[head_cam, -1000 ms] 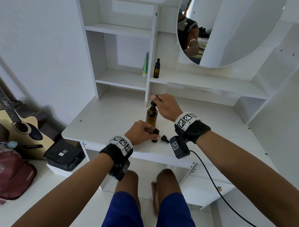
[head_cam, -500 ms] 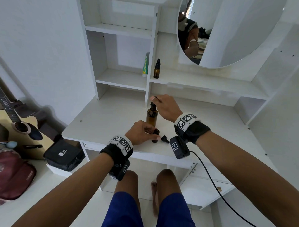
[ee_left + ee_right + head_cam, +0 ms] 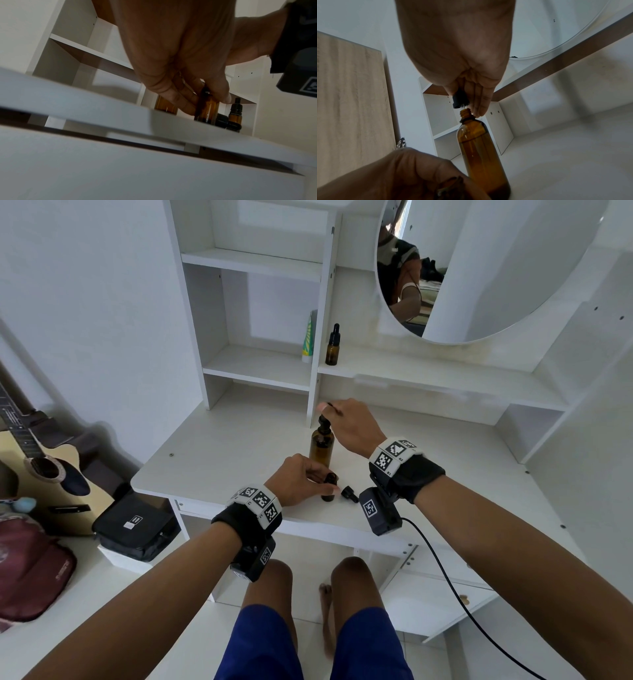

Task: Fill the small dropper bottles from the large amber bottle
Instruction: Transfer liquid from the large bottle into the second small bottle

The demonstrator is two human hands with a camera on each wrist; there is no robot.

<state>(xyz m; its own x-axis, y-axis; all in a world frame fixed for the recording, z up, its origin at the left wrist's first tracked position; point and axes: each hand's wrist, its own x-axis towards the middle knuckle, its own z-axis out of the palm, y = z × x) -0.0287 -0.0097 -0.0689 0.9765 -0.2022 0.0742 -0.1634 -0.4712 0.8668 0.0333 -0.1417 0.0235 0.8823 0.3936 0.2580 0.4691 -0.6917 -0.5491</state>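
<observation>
The large amber bottle (image 3: 321,447) (image 3: 479,148) stands open on the white desk (image 3: 222,460). My right hand (image 3: 324,413) (image 3: 465,104) pinches its black dropper cap (image 3: 459,100) just above the open neck. My left hand (image 3: 323,485) (image 3: 210,104) grips a small amber bottle (image 3: 329,486) (image 3: 206,109), uncapped and upright near the desk's front edge. That bottle's black dropper cap (image 3: 349,494) (image 3: 223,121) lies beside it. In the left wrist view a capped small dropper bottle (image 3: 235,113) stands just beyond that cap. Another capped one (image 3: 333,347) stands on the shelf.
A green-and-white tube (image 3: 307,342) stands on the shelf next to the capped bottle. A round mirror (image 3: 479,268) hangs at the upper right. A guitar (image 3: 41,467), a black pouch (image 3: 133,525) and a maroon bag (image 3: 30,573) lie at the left, below the desk.
</observation>
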